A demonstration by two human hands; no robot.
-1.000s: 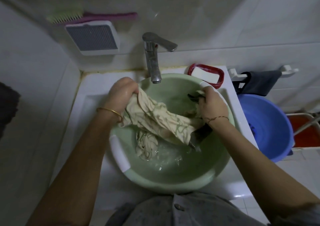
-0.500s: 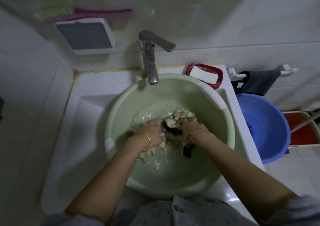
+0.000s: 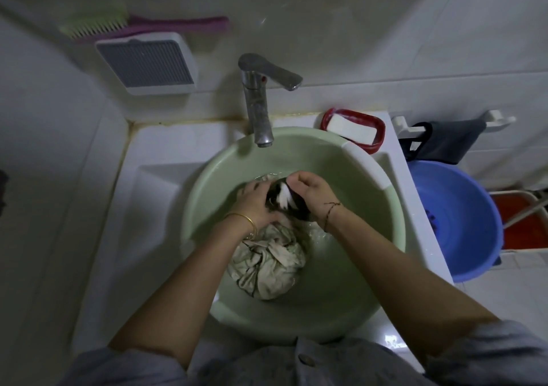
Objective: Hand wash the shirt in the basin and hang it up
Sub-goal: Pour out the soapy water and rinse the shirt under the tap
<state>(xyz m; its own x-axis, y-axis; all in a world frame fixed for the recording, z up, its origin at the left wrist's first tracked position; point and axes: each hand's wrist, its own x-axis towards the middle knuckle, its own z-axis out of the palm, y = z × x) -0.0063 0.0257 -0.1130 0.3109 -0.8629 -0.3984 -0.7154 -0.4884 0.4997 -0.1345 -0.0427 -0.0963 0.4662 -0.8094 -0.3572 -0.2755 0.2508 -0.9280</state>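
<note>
A green-bristled brush (image 3: 98, 25) with a pink handle lies on top of a white slatted wall box (image 3: 146, 64) at the far left. Below the tap (image 3: 257, 104), a pale green basin (image 3: 207, 178) sits in the white sink (image 3: 112, 207).

The left hand (image 3: 255, 204) is clenched on the far end of the shirt (image 3: 267, 264). Most of the shirt is a wet, beige, patterned bundle in the basin's shallow water. It runs from the hands back toward the person, so its long axis points near to far. The left wrist rests just over the bundle and is the nearer one to it.

The right hand (image 3: 313, 192), touching the left, grasps a dark-and-white part of the same garment. That patch is likely being rubbed between the fists.

Further right are a white soap bar (image 3: 353, 129) in a red dish, a dark cloth (image 3: 449, 144) on a white rail, and a blue basin (image 3: 462, 216).

Whether the gripped part is a collar or a cuff is unclear. The fingertips are buried in fabric, and the water's depth is hard to read in the dim light.
</note>
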